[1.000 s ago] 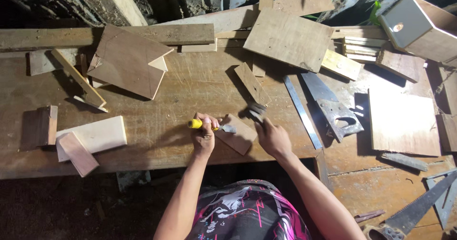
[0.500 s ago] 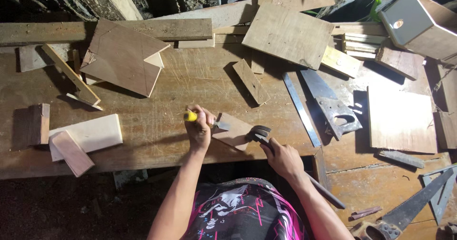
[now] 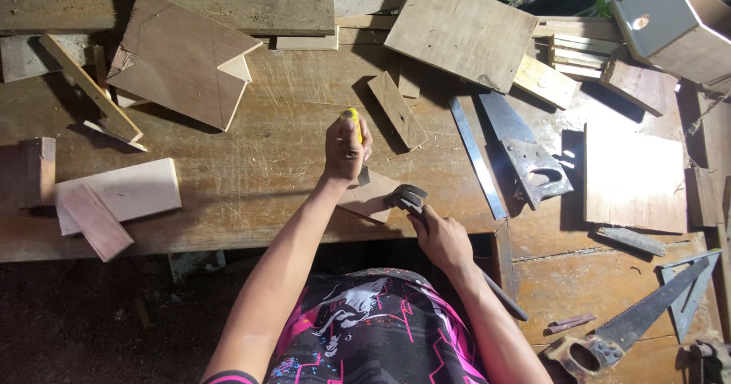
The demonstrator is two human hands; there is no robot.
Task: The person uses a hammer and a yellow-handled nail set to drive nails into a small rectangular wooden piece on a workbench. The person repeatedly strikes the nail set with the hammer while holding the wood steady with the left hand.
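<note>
My left hand (image 3: 346,149) grips a yellow-handled chisel (image 3: 352,117) upright, its blade set on a small wooden piece (image 3: 371,197) near the front edge of the workbench (image 3: 251,194). My right hand (image 3: 439,235) holds a hammer just below its metal head (image 3: 406,198), which hangs beside the wooden piece, low and to the right of the chisel. The hammer's dark handle runs back past my wrist toward the lower right.
Boards and offcuts litter the bench: a notched plywood panel (image 3: 183,60), a pale block (image 3: 118,194), a large board (image 3: 461,30). A handsaw (image 3: 525,159) and metal ruler (image 3: 476,156) lie right. A second saw (image 3: 632,323) rests lower right; a birdhouse-like box (image 3: 674,22) stands top right.
My right hand dropped the hammer from beside the chisel down toward me, then brought it back up close to the wooden piece. The chisel went from lying flat to standing upright.
</note>
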